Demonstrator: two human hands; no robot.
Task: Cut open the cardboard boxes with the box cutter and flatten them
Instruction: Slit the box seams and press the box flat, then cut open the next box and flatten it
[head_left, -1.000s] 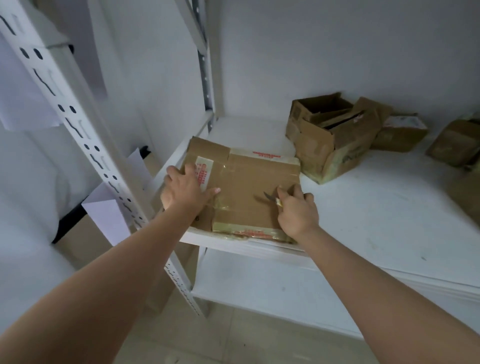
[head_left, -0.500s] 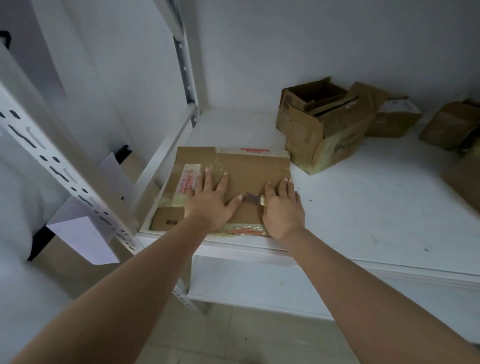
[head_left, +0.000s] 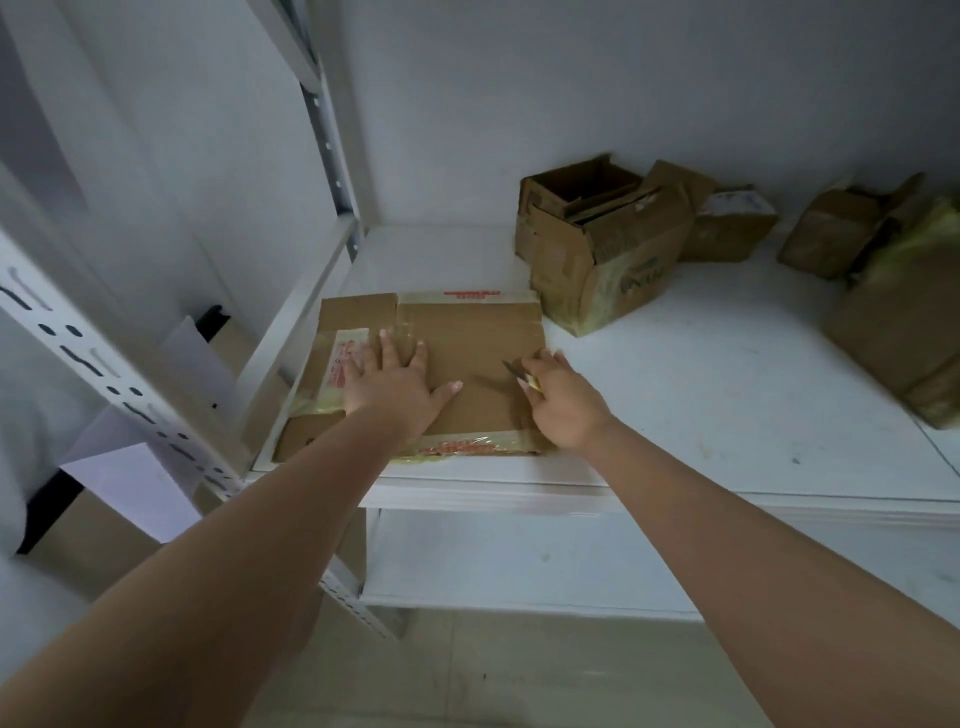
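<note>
On white shelf (head_left: 727, 395), left hand (head_left: 395, 387) presses flattened box (head_left: 467, 338); right hand (head_left: 563, 400) grips cutter (head_left: 517, 371).

No print here can be read. The flat box (head_left: 467, 358) carries red lettering on the tape strip (head_left: 470, 294) along its 12 o'clock edge, more red print on the tape along its 6 o'clock edge, and a white label (head_left: 347, 359) with red marks at 9 o'clock — all too blurred to make out. The open box (head_left: 605, 270) at 2 o'clock shows a faint greenish logo on its side — the letters cannot be told.
</note>
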